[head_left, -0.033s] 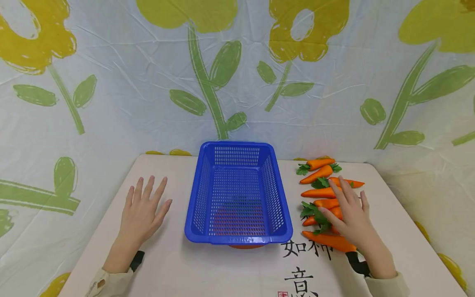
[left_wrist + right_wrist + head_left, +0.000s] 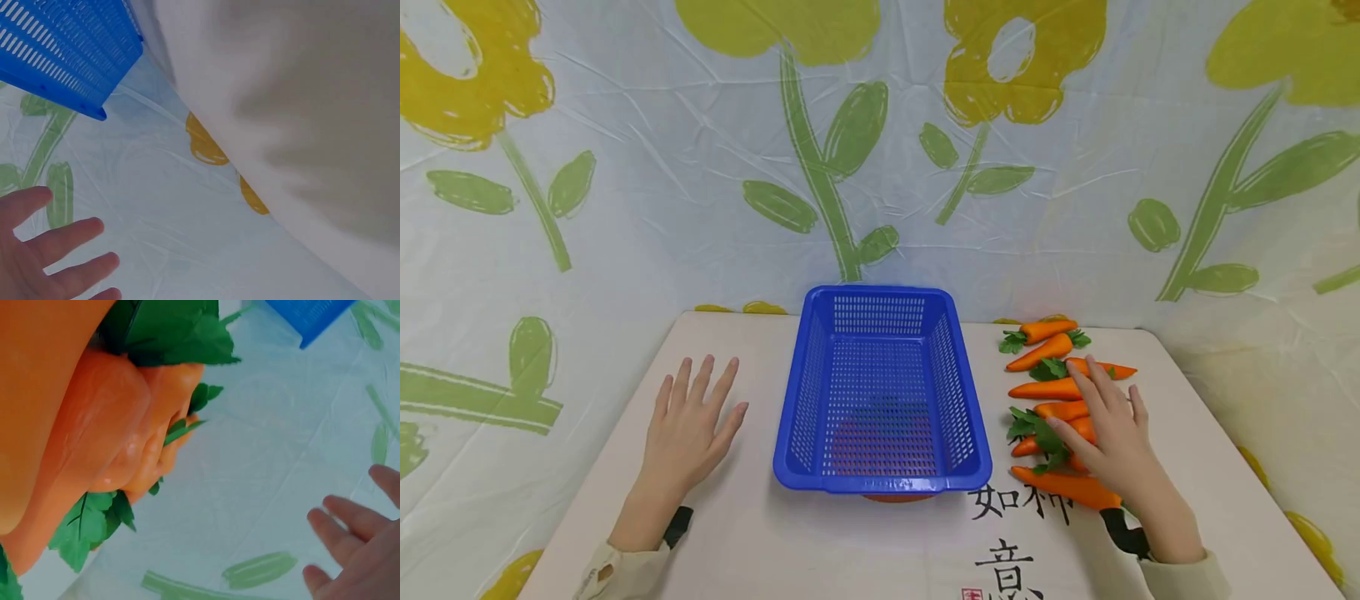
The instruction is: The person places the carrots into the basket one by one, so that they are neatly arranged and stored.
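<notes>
A blue plastic basket [image 2: 880, 483] with perforated walls stands on the table in the middle of the head view. To its left, my left hand [image 2: 681, 437] has its fingers spread and holds nothing. In the left wrist view those fingers [image 2: 72, 240] are extended, apart from the basket [image 2: 69, 62]. Several orange carrots [image 2: 1045, 390] with green leaves lie in a column right of the basket. My right hand [image 2: 1120, 446], fingers spread, is over the carrots and hides parts of some. In the right wrist view the hand [image 2: 362, 550] is apart from the carrots [image 2: 100, 419].
The pale table [image 2: 737, 533] carries black written characters [image 2: 1007, 567] at the front right. Through the basket's bottom a red and green patch shows. A flower-printed cloth [image 2: 685, 208] hangs behind and beside the table.
</notes>
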A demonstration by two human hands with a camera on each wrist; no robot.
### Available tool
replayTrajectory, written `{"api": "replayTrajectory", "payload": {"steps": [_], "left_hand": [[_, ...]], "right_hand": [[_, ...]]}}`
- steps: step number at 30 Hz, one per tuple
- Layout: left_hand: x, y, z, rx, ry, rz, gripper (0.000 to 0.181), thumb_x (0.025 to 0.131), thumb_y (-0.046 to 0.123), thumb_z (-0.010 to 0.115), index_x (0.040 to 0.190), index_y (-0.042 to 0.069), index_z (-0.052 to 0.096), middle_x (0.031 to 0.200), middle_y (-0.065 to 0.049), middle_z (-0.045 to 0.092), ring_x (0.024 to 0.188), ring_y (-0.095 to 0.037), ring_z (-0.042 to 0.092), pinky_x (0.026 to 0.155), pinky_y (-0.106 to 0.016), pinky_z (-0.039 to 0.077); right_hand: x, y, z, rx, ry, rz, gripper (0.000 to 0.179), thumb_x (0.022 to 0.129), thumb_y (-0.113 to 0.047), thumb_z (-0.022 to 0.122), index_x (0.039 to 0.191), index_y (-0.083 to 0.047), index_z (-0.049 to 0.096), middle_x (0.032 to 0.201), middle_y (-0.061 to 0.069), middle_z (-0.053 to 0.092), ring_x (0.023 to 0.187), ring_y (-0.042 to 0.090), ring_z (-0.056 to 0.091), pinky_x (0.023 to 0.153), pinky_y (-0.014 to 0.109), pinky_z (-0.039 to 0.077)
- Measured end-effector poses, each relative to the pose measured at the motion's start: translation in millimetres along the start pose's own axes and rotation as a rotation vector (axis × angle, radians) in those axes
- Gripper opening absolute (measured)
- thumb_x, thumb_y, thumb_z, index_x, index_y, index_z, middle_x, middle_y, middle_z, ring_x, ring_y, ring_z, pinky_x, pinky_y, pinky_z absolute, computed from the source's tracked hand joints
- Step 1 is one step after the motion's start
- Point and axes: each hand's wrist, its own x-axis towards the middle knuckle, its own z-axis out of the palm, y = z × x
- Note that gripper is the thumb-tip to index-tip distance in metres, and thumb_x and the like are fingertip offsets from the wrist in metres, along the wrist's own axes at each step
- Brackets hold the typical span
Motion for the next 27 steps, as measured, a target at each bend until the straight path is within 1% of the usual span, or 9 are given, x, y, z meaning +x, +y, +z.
{"api": "replayTrajectory", "payload": {"steps": [5, 7, 8, 11, 14, 17, 20, 24, 27], "left_hand": [[3.3, 2.0, 1.9, 0.001, 0.131, 0.080, 0.066, 0.102, 0.053, 0.026, 0.144, 0.008, 0.051, 0.139, -0.026, 0.052, 0.135, -0.048, 0.037, 0.109, -0.065, 0.026], [5.4, 3.5, 2.5, 0.000, 0.185, 0.115, 0.068, 0.102, 0.053, 0.024, 0.139, 0.005, 0.056, 0.134, -0.026, 0.057, 0.131, -0.048, 0.042, 0.107, -0.065, 0.030], [6.4, 4.4, 2.6, -0.004, 0.209, 0.130, 0.068, 0.103, 0.051, 0.025, 0.136, 0.003, 0.058, 0.131, -0.026, 0.059, 0.129, -0.048, 0.045, 0.105, -0.065, 0.031], [9.0, 8.2, 2.0, -0.024, 0.254, 0.160, 0.065, 0.103, 0.048, 0.027, 0.131, 0.001, 0.062, 0.126, -0.026, 0.062, 0.124, -0.048, 0.051, 0.102, -0.065, 0.034], [10.5, 13.7, 0.8, -0.052, 0.261, 0.166, 0.064, 0.103, 0.048, 0.028, 0.128, 0.000, 0.064, 0.124, -0.025, 0.064, 0.120, -0.047, 0.054, 0.100, -0.065, 0.037], [10.8, 20.8, 0.0, -0.079, 0.226, 0.153, 0.065, 0.103, 0.049, 0.028, 0.130, 0.001, 0.063, 0.126, -0.024, 0.063, 0.121, -0.046, 0.054, 0.100, -0.064, 0.038], [9.8, 30.1, -1.0, -0.114, 0.142, 0.126, 0.061, 0.102, 0.048, 0.034, 0.138, 0.003, 0.057, 0.134, -0.022, 0.059, 0.127, -0.045, 0.050, 0.103, -0.064, 0.035], [8.2, 43.9, -3.8, -0.152, 0.002, 0.103, 0.064, 0.099, 0.045, 0.048, 0.148, 0.005, 0.045, 0.147, -0.020, 0.049, 0.137, -0.043, 0.040, 0.108, -0.063, 0.030], [8.6, 52.3, -4.6, -0.152, -0.094, 0.105, 0.073, 0.097, 0.048, 0.052, 0.154, 0.006, 0.036, 0.154, -0.018, 0.040, 0.143, -0.041, 0.031, 0.112, -0.062, 0.025]], "right_hand": [[-1.4, 8.7, -8.1, 0.128, 0.072, -0.025, 0.077, 0.091, -0.016, 0.070, 0.157, -0.012, 0.031, 0.161, 0.017, 0.025, 0.142, 0.044, 0.025, 0.118, 0.059, -0.003], [-3.0, 11.7, -11.7, 0.168, 0.107, -0.035, 0.077, 0.088, -0.009, 0.072, 0.155, -0.012, 0.035, 0.159, 0.017, 0.031, 0.144, 0.035, 0.028, 0.117, 0.061, 0.004], [-3.9, 13.3, -13.5, 0.180, 0.125, -0.040, 0.077, 0.086, -0.006, 0.072, 0.154, -0.012, 0.037, 0.157, 0.018, 0.034, 0.145, 0.029, 0.029, 0.119, 0.058, 0.008], [-8.4, 17.7, -17.9, 0.196, 0.177, -0.041, 0.077, 0.083, 0.001, 0.074, 0.152, -0.014, 0.043, 0.151, 0.014, 0.044, 0.141, 0.006, 0.032, 0.120, 0.035, 0.019], [-15.4, 23.3, -20.3, 0.196, 0.218, -0.014, 0.070, 0.082, 0.003, 0.074, 0.146, -0.011, 0.050, 0.142, -0.002, 0.053, 0.132, -0.009, 0.036, 0.108, 0.009, 0.023], [-25.1, 29.8, -21.3, 0.233, 0.241, 0.030, 0.055, 0.082, 0.007, 0.073, 0.134, -0.005, 0.061, 0.128, -0.016, 0.060, 0.117, -0.010, 0.048, 0.098, 0.003, 0.030], [-37.1, 37.5, -20.9, 0.248, 0.221, 0.086, 0.039, 0.083, 0.006, 0.072, 0.121, -0.003, 0.068, 0.113, -0.022, 0.064, 0.100, -0.011, 0.055, 0.089, 0.002, 0.037], [-52.3, 48.3, -19.6, 0.242, 0.146, 0.157, 0.024, 0.086, 0.001, 0.073, 0.109, -0.004, 0.072, 0.100, -0.018, 0.070, 0.085, -0.010, 0.059, 0.078, 0.004, 0.043], [-61.6, 55.4, -17.8, 0.242, 0.074, 0.181, 0.018, 0.085, -0.001, 0.074, 0.103, -0.006, 0.074, 0.093, -0.012, 0.073, 0.081, -0.006, 0.061, 0.072, 0.007, 0.046]]}}
